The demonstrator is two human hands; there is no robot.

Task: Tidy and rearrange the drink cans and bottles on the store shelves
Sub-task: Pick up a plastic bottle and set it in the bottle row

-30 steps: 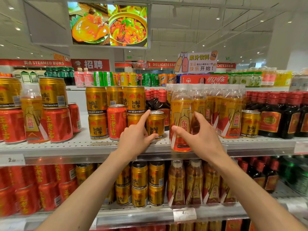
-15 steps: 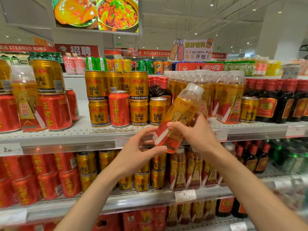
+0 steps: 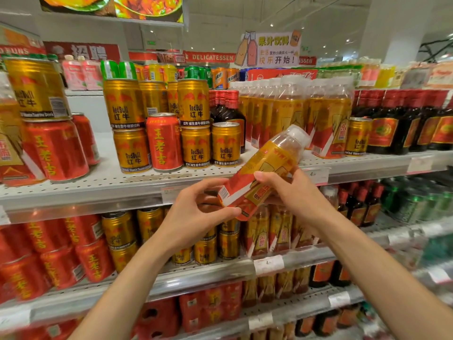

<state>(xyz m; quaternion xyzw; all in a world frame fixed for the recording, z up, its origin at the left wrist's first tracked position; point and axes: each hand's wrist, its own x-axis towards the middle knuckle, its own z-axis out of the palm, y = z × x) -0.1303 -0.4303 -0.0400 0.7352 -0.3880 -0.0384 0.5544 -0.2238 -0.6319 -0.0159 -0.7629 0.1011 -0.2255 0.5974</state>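
An orange and gold drink bottle (image 3: 264,168) with a pale cap is tilted in front of the upper shelf (image 3: 103,190), cap up to the right. My right hand (image 3: 291,192) grips its middle from the right. My left hand (image 3: 198,214) pinches its lower end between thumb and fingers. Behind it stand gold Red Bull cans (image 3: 225,144), a red can (image 3: 164,141) among them, and a row of matching bottles (image 3: 326,119).
Dark red-capped bottles (image 3: 402,128) fill the right of the upper shelf, and one gold can (image 3: 358,136) stands among the bottles. Large red cans (image 3: 54,148) stand at the left. The lower shelf (image 3: 210,276) holds more cans and bottles. Price tags line the shelf edges.
My right hand lifted the bottle off the upper shelf and tilted it. My left hand left the gold can and took the bottle's lower end. The view has moved closer.
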